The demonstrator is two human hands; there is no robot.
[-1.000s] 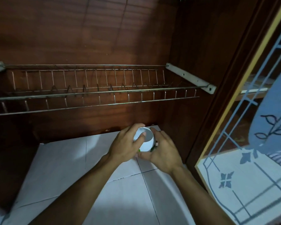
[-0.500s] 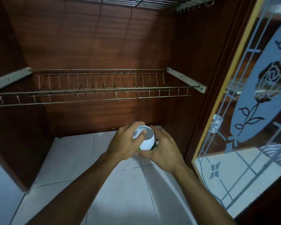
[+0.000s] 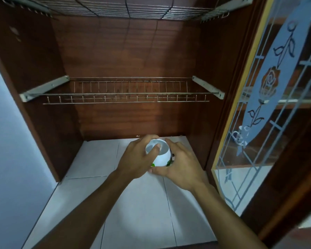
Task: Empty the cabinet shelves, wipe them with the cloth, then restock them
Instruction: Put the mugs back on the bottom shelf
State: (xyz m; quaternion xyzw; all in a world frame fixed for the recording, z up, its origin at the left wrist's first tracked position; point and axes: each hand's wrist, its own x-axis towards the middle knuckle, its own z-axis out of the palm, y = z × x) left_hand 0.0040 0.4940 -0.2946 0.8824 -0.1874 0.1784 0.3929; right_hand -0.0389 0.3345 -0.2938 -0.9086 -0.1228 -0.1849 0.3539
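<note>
The left grip (image 3: 136, 159) and right grip (image 3: 181, 168) are both holding the white cup (image 3: 162, 158). The wire rack (image 3: 126, 94) above them is sitting bare; restocking is probably just starting.

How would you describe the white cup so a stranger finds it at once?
Look inside the brown cabinet, below the wire dish rack. Over its white floor, towards the back right, the left hand and right hand hold a white cup, green-printed near its base, the only item there.
</note>
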